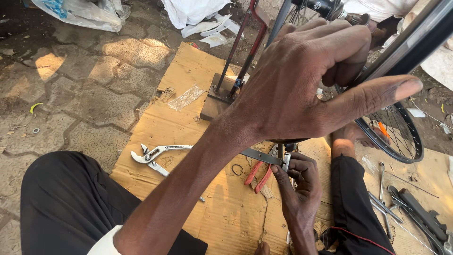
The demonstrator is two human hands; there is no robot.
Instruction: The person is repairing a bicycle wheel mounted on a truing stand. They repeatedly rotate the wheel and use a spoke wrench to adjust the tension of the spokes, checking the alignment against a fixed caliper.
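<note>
My left hand (pixel 302 80) reaches up from the lower left and is closed around the dark rim of a bicycle wheel (pixel 401 137), thumb stretched out to the right. Below it, my right hand (pixel 295 186) pinches the end of a flat grey spanner (pixel 257 156), which sits on a small metal fitting under the wheel. Red-handled pliers (pixel 257 175) and a thin black ring (pixel 237 169) lie on the cardboard sheet (pixel 188 71) just left of that hand. The hub is hidden behind my left hand.
White-handled slip-joint pliers (pixel 155 153) lie at the cardboard's left edge. A metal stand (pixel 222 94) with red and dark rods rises at the back. Several tools (pixel 415 212) lie at the right. My black trouser legs (pixel 66 203) flank the cardboard. Plastic bags (pixel 85 12) lie on the paving.
</note>
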